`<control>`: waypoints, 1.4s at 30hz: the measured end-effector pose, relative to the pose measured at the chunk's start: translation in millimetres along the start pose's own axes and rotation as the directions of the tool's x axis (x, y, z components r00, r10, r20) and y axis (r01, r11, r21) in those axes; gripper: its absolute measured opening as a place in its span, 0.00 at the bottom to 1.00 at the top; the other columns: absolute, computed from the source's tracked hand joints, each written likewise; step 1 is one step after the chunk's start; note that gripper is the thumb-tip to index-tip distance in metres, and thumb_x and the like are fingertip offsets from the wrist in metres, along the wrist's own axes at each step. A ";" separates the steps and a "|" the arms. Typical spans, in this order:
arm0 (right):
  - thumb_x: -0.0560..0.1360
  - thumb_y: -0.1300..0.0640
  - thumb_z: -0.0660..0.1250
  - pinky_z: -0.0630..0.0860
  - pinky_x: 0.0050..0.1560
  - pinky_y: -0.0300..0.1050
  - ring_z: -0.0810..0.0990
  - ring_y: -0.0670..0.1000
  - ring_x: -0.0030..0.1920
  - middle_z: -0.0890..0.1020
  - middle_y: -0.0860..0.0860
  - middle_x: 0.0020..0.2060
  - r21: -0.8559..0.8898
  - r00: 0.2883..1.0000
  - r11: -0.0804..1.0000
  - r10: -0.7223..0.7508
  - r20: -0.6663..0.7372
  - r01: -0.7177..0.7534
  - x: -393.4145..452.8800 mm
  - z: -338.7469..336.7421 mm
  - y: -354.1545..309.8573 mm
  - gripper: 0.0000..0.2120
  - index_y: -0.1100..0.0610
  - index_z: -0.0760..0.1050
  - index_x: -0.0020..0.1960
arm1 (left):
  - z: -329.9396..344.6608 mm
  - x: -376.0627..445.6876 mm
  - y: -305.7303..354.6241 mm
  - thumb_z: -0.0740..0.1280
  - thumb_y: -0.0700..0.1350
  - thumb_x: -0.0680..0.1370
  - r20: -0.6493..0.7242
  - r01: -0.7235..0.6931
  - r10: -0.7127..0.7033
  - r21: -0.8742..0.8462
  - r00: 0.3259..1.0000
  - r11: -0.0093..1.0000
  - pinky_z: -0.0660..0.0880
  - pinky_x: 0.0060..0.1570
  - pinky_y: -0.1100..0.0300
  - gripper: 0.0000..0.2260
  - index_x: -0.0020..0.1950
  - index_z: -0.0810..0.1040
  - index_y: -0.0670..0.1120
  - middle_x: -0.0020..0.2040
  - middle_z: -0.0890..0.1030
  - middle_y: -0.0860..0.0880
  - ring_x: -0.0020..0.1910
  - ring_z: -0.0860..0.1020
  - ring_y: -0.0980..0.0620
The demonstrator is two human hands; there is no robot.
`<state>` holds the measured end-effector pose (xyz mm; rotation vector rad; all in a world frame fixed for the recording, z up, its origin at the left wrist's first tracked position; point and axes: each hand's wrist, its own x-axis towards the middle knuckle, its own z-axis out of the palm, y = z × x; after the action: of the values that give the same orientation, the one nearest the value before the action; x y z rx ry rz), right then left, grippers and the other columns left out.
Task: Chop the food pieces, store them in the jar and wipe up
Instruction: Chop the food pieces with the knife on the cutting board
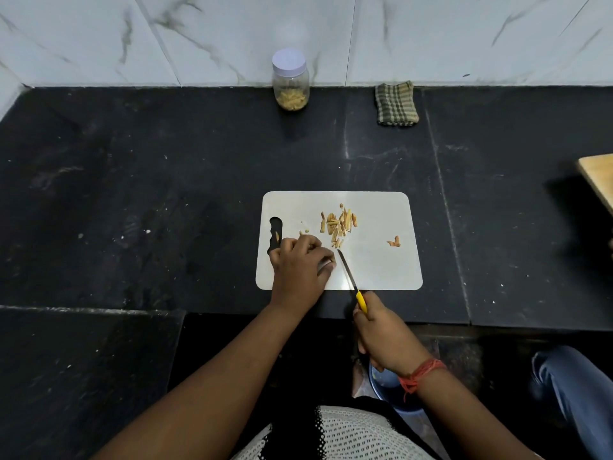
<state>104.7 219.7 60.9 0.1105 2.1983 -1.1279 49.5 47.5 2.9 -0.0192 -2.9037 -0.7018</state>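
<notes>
A white cutting board [371, 270] lies flat on the black stone counter [166, 200], and everything else sits around it. On the board, toward its far side, is a loose heap of pale yellow food pieces [339, 224] cut into slivers; one curled stray piece [394, 242] lies apart from the heap, nearer the board's right edge, and a few crumbs lie left of the heap.

The left hand [300, 263] rests on the board's near left corner, beside the handle slot, its fingers curled and bunched on the surface; what they pin, if anything, I cannot tell. The right hand [386, 336] hangs just off the board's near edge, fingers wrapped round the yellow handle of a small knife [348, 275], whose thin blade slants up over the board with its tip near the closest slivers.

Well beyond the board, against the wall, stands a clear jar [291, 83] with a pale lid on, some yellow pieces in its bottom. Right of the jar, also at the wall, lies a folded checked cloth [396, 103].

Far right of the board a wooden edge [597, 180] pokes into view. Nothing lies between board and jar. The counter is scuffed and flecked with white; the wall [431, 38] is white marble-patterned tile. Below the right wrist is a blue bucket [391, 386].
</notes>
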 end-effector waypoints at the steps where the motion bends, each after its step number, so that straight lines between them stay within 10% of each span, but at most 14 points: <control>1: 0.83 0.56 0.54 0.65 0.20 0.40 0.67 0.48 0.16 0.77 0.59 0.31 -0.016 1.000 1.000 -0.011 -0.005 0.011 -0.3 2.1 0.4 0.05 0.55 0.63 0.49 | 0.1 -1.0 0.6 0.73 0.52 0.75 0.002 0.007 -0.007 -0.003 1.000 1.000 0.57 0.53 0.53 0.06 0.50 0.84 0.56 0.55 0.77 0.56 0.57 0.69 0.49; 20: 0.83 0.59 0.55 0.63 0.35 0.45 0.70 0.49 0.31 0.71 0.49 0.32 -0.309 0.994 0.949 -0.086 -0.066 0.061 3.2 10.6 2.3 0.04 0.57 0.63 0.49 | -4.1 0.1 10.6 0.72 0.48 0.76 0.058 0.137 -0.135 -0.032 0.989 0.990 0.56 0.52 0.54 0.04 0.50 0.84 0.54 0.57 0.76 0.55 0.60 0.68 0.48; 31: 0.83 0.58 0.56 0.75 0.47 0.49 0.80 0.59 0.50 0.81 0.60 0.50 -0.303 0.999 0.953 0.022 0.040 -0.009 16.6 14.8 -0.7 0.04 0.58 0.63 0.51 | -3.3 5.9 10.6 0.72 0.49 0.76 0.083 0.159 -0.155 -0.038 0.984 0.987 0.57 0.51 0.54 0.03 0.47 0.85 0.52 0.55 0.76 0.55 0.59 0.69 0.48; 42: 0.83 0.52 0.57 0.67 0.29 0.42 0.71 0.49 0.25 0.74 0.54 0.33 -0.097 0.984 0.987 0.138 0.114 -0.127 24.8 -1.4 -0.3 0.09 0.55 0.66 0.46 | -4.9 9.1 13.1 0.71 0.50 0.77 0.117 0.191 -0.187 -0.028 0.975 0.981 0.57 0.52 0.54 0.04 0.48 0.85 0.53 0.56 0.75 0.56 0.60 0.68 0.49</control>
<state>84.5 215.3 47.1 0.1440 2.0974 -0.9373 41.8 56.8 14.5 0.2232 -3.0282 -0.8133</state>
